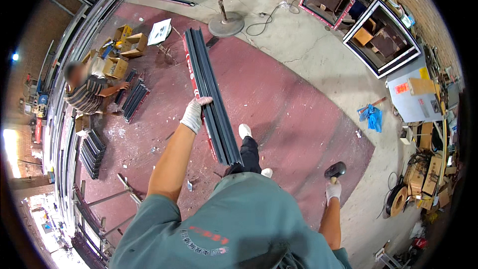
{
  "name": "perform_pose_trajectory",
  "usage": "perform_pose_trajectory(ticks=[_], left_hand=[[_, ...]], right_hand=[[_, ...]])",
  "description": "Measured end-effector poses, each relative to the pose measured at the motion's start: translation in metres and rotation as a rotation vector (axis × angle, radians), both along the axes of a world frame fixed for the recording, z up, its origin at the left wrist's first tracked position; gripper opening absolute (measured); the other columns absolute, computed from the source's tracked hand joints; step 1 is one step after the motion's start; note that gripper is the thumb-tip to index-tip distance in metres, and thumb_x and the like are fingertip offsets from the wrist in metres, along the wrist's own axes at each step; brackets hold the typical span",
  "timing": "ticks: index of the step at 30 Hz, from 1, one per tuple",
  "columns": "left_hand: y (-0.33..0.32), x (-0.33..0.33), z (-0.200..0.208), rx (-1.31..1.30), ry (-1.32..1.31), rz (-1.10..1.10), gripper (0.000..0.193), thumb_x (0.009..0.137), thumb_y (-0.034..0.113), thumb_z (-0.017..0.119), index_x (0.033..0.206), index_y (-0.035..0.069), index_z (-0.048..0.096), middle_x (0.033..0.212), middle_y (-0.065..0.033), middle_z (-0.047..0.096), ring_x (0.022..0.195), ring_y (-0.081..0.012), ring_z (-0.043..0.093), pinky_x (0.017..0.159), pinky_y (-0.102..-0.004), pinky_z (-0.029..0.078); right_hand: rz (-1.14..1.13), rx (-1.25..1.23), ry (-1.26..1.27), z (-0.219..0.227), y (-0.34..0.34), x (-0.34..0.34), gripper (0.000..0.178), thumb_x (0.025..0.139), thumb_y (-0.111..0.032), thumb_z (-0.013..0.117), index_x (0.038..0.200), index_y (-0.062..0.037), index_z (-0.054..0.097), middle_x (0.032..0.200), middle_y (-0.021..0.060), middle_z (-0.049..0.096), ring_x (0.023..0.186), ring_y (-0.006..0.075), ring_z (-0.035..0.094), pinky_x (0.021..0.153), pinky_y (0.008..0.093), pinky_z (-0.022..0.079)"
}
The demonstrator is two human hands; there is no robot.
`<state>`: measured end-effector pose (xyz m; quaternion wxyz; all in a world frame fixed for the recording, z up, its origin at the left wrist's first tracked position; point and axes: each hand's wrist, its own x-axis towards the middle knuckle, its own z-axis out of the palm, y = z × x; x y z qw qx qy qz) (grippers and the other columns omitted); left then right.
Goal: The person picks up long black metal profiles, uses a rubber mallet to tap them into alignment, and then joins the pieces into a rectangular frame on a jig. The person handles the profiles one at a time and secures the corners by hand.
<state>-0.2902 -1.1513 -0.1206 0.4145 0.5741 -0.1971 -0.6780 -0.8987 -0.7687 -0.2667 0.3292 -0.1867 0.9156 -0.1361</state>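
Dark ribbed bars [92,155] lie stacked left of the left hand [193,116]. White-gloved, it clasps the edge of a long, grooved dark profile [213,104] extending beyond it. The gloved right hand [333,192] encloses a mallet [335,170] handle; the rounded black head lies just beyond.

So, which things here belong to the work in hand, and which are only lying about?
In hand:
- dark long profiles, held by the left hand
- mallet, held by the right hand

Apparently lying about:
- crumpled blue thing
- white sheet
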Motion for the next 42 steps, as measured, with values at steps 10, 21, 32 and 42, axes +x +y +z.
perform_pose_trajectory(ticks=[10, 21, 32, 42], left_hand=[[-0.171, -0.075, -0.152, 0.197, -0.025, 0.143, 0.042, 0.079, 0.0, 0.077, 0.118, 0.002, 0.063, 0.095, -0.0121, 0.072, 0.079, -0.0257, 0.072, 0.071, -0.042, 0.062], [-0.258, -0.14, -0.438, 0.247, -0.312, 0.191, 0.049, 0.078, -0.004, 0.077, 0.124, 0.0, 0.059, 0.1, -0.0119, 0.072, 0.081, -0.023, 0.071, 0.072, -0.0391, 0.06], [-0.279, -0.168, -0.769, 0.076, -0.384, 0.2, 0.056, 0.083, 0.002, 0.078, 0.134, 0.0, 0.055, 0.11, -0.0099, 0.071, 0.093, -0.0192, 0.069, 0.081, -0.0333, 0.058], [-0.269, -0.168, -0.883, -0.29, -1.374, 0.004, 0.077, 0.082, 0.033, 0.081, 0.149, 0.013, 0.049, 0.128, -0.0207, 0.058, 0.119, -0.0423, 0.055, 0.102, -0.0491, 0.047]], right_hand=[[0.065, 0.038, -0.14, 0.025, -0.171, 0.06, 0.018, 0.088, -0.012, 0.067, 0.102, -0.0044, 0.06, 0.069, 0.0052, 0.058, 0.056, 0.0163, 0.058, 0.049, 0.0353, 0.047], [0.656, -0.194, -0.019, -0.22, -0.495, 0.046, 0.036, 0.087, -0.029, 0.07, 0.101, 0.002, 0.058, 0.085, 0.0283, 0.067, 0.087, 0.0511, 0.065, 0.074, 0.0513, 0.052], [0.887, -0.21, 0.01, -0.435, -0.691, 0.118, 0.037, 0.088, -0.029, 0.073, 0.107, 0.0009, 0.061, 0.093, 0.0286, 0.068, 0.088, 0.0473, 0.066, 0.079, 0.0494, 0.052], [1.172, -0.343, 0.009, -0.48, -0.8, 0.186, 0.042, 0.088, -0.03, 0.073, 0.115, 0.0004, 0.063, 0.093, 0.0238, 0.067, 0.085, 0.0383, 0.065, 0.08, 0.0435, 0.052]])
